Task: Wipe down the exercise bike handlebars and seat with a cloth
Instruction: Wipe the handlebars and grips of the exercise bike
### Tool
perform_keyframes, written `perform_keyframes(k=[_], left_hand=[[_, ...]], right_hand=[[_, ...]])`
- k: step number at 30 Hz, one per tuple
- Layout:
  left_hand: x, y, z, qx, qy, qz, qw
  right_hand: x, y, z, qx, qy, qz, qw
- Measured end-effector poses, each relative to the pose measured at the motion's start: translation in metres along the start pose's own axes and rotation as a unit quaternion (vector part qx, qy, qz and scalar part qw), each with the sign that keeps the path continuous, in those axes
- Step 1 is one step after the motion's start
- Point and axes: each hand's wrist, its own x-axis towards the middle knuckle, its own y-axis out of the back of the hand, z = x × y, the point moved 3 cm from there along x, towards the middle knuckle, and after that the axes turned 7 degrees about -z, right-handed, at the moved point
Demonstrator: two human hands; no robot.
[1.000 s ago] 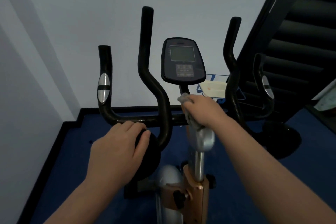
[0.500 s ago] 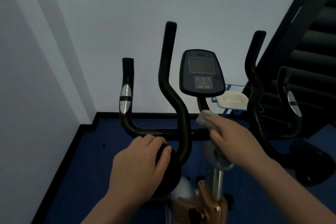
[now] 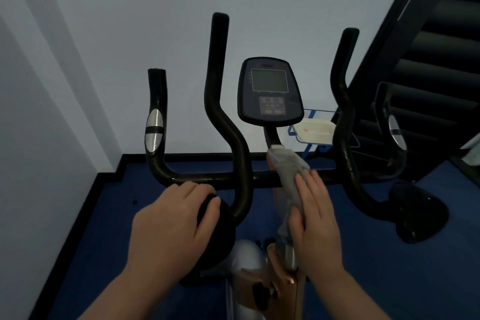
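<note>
The exercise bike's black handlebars point(image 3: 207, 176) spread across the middle, with two tall inner horns and two outer grips carrying silver sensor pads. A dark console point(image 3: 270, 93) stands on the centre stem. A grey cloth point(image 3: 288, 171) is draped down the stem where it meets the crossbar. My right hand point(image 3: 314, 218) holds the cloth against the stem, thumb curled on its lower part, fingers stretched upward. My left hand point(image 3: 168, 223) grips a round black pad point(image 3: 213, 231) below the left crossbar. The seat is out of view.
A white wall stands behind the bike and along the left. The floor point(image 3: 104, 228) is blue with a black skirting. A white tray on a blue wire stand point(image 3: 315, 130) sits behind the right horn. Dark stairs point(image 3: 428, 60) rise at the right.
My right hand has slid down the stem and the cloth now stretches long over the crossbar junction. The view has shifted, so the bike sits further right. My left hand stays on the pad.
</note>
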Motion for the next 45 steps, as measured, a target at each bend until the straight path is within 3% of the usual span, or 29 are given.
perform_keyframes(k=[5, 11, 14, 18, 21, 23, 27, 31, 34, 38, 40, 42, 45], left_hand=[[-0.001, -0.002, 0.001, -0.008, 0.002, 0.002, 1.0], [-0.002, -0.002, 0.0, -0.016, 0.006, -0.016, 1.0], [-0.001, -0.002, 0.001, -0.009, 0.005, -0.018, 1.0], [-0.001, -0.002, 0.001, -0.004, 0.014, -0.019, 1.0], [-0.001, -0.002, 0.001, -0.005, 0.012, -0.013, 1.0], [-0.001, -0.002, 0.001, -0.003, 0.008, -0.008, 1.0], [-0.001, -0.001, 0.001, 0.004, -0.001, 0.0, 1.0], [-0.001, 0.0, 0.001, 0.004, -0.005, 0.004, 1.0], [-0.001, 0.0, 0.001, 0.005, -0.007, 0.009, 1.0], [0.0, -0.002, 0.001, 0.005, -0.013, 0.013, 1.0], [0.0, -0.003, 0.0, 0.004, -0.014, 0.011, 1.0], [-0.001, -0.002, 0.0, 0.002, -0.007, 0.014, 1.0], [-0.002, -0.002, 0.0, 0.001, -0.003, 0.017, 1.0]], right_hand=[[0.062, 0.01, 0.003, 0.089, -0.121, -0.041, 0.988], [0.022, 0.006, -0.01, -0.03, -0.048, -0.022, 0.998], [0.049, 0.015, -0.004, -0.004, -0.065, -0.028, 0.997], [0.115, 0.006, 0.007, -0.041, -0.196, -0.204, 0.958], [0.132, -0.004, 0.006, -0.069, -0.188, -0.281, 0.939], [0.119, -0.004, 0.003, -0.065, -0.137, -0.245, 0.958], [0.056, 0.005, -0.003, -0.032, 0.002, -0.068, 0.997], [0.007, -0.002, 0.0, 0.019, -0.001, 0.043, 0.999], [0.008, -0.004, 0.0, 0.057, -0.027, 0.038, 0.997], [0.055, 0.021, 0.009, 0.09, -0.094, -0.068, 0.989], [0.053, 0.021, 0.003, 0.088, -0.105, -0.068, 0.988], [0.031, 0.012, -0.01, 0.058, -0.119, -0.042, 0.99], [0.019, 0.006, -0.02, -0.055, -0.039, -0.029, 0.997]])
